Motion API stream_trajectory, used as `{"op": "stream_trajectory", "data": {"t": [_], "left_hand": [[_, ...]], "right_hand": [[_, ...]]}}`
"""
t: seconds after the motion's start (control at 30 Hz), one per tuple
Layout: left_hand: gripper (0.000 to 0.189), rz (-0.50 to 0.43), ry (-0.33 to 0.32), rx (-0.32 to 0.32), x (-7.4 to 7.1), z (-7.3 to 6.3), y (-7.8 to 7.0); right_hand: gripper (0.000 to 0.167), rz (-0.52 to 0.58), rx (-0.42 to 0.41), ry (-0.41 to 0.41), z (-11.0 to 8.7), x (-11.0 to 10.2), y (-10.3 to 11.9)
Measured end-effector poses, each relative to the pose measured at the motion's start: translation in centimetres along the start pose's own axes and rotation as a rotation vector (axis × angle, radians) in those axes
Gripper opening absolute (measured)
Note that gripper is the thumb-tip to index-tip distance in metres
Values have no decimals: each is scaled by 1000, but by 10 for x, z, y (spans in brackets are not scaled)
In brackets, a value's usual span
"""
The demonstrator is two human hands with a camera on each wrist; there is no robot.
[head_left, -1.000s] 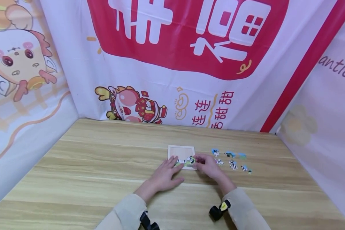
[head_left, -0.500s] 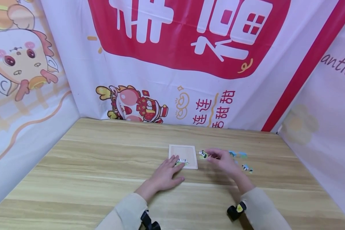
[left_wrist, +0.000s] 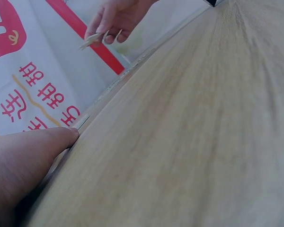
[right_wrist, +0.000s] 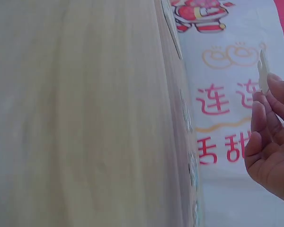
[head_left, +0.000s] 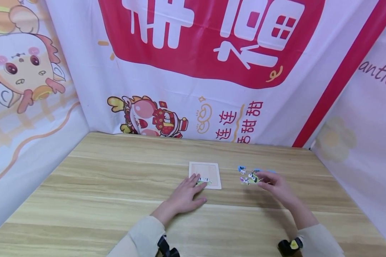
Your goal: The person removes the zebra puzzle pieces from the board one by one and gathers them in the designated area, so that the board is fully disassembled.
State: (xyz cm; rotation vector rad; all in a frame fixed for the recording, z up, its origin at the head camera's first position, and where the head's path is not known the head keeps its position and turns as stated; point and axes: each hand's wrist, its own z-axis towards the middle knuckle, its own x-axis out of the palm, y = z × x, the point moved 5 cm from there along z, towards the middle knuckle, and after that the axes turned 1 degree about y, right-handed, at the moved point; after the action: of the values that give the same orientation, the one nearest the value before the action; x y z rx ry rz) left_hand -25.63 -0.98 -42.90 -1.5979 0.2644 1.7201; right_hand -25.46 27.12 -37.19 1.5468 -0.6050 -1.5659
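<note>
My right hand [head_left: 279,189] pinches a jigsaw piece [head_left: 253,177] with a black, white and green print, held above the table at the right. In the right wrist view the jigsaw piece [right_wrist: 263,73] appears edge-on between thumb and fingers. A shallow square puzzle tray [head_left: 206,169] lies mid-table. One striped piece [head_left: 205,180] sits along its near side. My left hand [head_left: 184,197] rests flat with fingers spread over the tray's near left corner, fingertips beside that piece. The left wrist view shows only part of this hand [left_wrist: 26,158].
Several loose jigsaw pieces lie right of the tray, among them a blue one [head_left: 242,169] and a pink-and-white one [head_left: 243,180]. My right hand partly covers others. Printed cloth [head_left: 193,82] hangs behind the wooden table [head_left: 115,178] and along both sides.
My right hand has lifted the panda-like printed piece out of the tray's near right area and carried it right, over the loose pieces. The left hand has stayed in place.
</note>
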Motion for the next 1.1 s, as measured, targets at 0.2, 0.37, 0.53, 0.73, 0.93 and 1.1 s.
{"op": "stream_trajectory", "data": {"t": [0.2, 0.37, 0.53, 0.73, 0.93, 1.1], "left_hand": [[56, -6, -4, -4, 1, 0, 0], [56, -15, -8, 1, 1, 0, -1], [56, -12, 0, -7, 0, 0, -1], [56, -18, 1, -10, -2, -1, -2], [56, -19, -1, -7, -1, 0, -1], [55, -26, -17, 5, -1, 0, -1]], "right_hand": [[34, -28, 11, -39, -19, -22, -14], [32, -13, -36, -66, -32, -36, -24], [29, 1, -106, -72, -43, -48, -34], [30, 26, -81, -36, -57, -56, -48], [30, -31, -25, -24, -66, -57, -62], [38, -86, 75, -30, -72, -57, -71]]}}
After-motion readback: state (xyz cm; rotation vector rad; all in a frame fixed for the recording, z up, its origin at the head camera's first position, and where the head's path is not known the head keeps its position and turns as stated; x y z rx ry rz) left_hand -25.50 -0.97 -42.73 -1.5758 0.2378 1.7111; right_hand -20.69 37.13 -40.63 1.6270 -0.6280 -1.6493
